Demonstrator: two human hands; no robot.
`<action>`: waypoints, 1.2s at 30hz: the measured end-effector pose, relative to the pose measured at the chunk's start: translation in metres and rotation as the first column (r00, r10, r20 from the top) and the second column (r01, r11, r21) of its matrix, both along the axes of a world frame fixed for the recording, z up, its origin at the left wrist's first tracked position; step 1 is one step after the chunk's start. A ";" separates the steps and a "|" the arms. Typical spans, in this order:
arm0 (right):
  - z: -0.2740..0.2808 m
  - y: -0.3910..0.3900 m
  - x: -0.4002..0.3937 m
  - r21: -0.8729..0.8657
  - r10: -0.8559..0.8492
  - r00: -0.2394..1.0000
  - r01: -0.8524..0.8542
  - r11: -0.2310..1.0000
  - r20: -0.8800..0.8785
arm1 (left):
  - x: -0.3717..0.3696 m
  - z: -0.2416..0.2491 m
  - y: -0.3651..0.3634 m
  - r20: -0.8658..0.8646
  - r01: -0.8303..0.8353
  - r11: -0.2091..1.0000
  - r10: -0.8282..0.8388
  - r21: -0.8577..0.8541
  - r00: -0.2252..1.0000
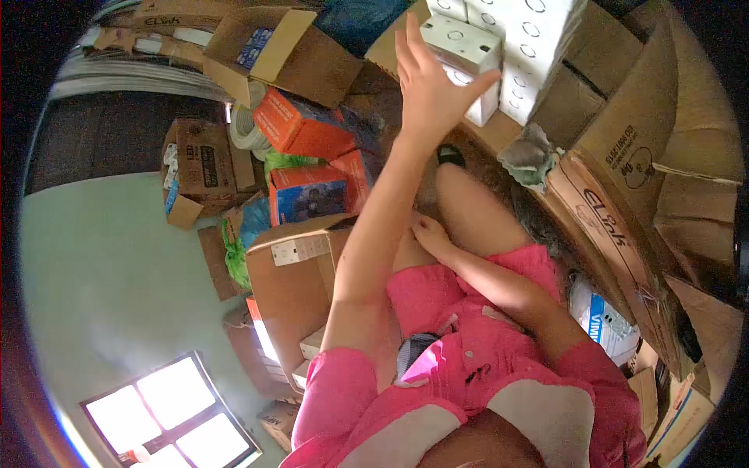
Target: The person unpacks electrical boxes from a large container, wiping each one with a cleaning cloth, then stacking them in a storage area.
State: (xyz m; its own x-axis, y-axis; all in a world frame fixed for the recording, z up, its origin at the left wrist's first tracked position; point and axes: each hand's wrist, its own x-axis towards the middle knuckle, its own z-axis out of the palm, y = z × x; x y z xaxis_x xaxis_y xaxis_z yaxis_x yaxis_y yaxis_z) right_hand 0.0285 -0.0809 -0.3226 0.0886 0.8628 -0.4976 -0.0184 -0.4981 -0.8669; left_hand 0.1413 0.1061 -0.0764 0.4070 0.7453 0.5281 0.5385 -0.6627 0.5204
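My left hand (433, 90) reaches up to the top of the view, thumb and fingers spread, in front of a white switch box (460, 43) with round and small dark holes. Whether it touches the box is unclear; its fingers are not closed round it. Beside that box, more white boxes with round marks (530, 54) stand stacked in an open cardboard carton (573, 97). My right hand (431, 235) lies on my bare thigh between my legs, fingers loosely bent and apart, with nothing visible in it.
Orange boxes (300, 125) and an open carton holding white pieces (289, 281) stand to the left. Another open carton (296, 58) holds blue packs. At the right lean ELink cardboard cartons (608, 226), near a white and blue package (605, 320). A window (172, 413) is at lower left.
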 end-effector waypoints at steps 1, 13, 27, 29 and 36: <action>0.013 0.004 0.007 -0.015 0.021 1.000 -0.021 1.000 -0.014 | 0.005 0.003 0.004 -0.004 0.003 0.999 -0.003 -0.053 1.000; 0.007 0.010 0.008 -0.034 0.064 0.998 -0.064 0.997 0.001 | -0.151 0.036 -0.090 0.468 -0.049 0.947 0.202 -0.317 0.860; -0.012 0.010 0.006 -0.064 0.061 0.989 -0.070 0.995 -0.132 | -0.435 -0.108 -0.189 -0.013 -0.869 0.437 0.892 -0.232 0.452; -0.035 0.010 0.002 -0.077 0.054 0.993 -0.063 0.995 -0.109 | -0.439 -0.115 -0.182 -0.028 -0.877 0.431 0.895 -0.212 0.446; -0.016 0.012 0.010 -0.072 0.110 0.990 -0.117 0.991 -0.088 | -0.438 -0.118 -0.167 0.015 -0.832 0.478 0.869 -0.283 0.494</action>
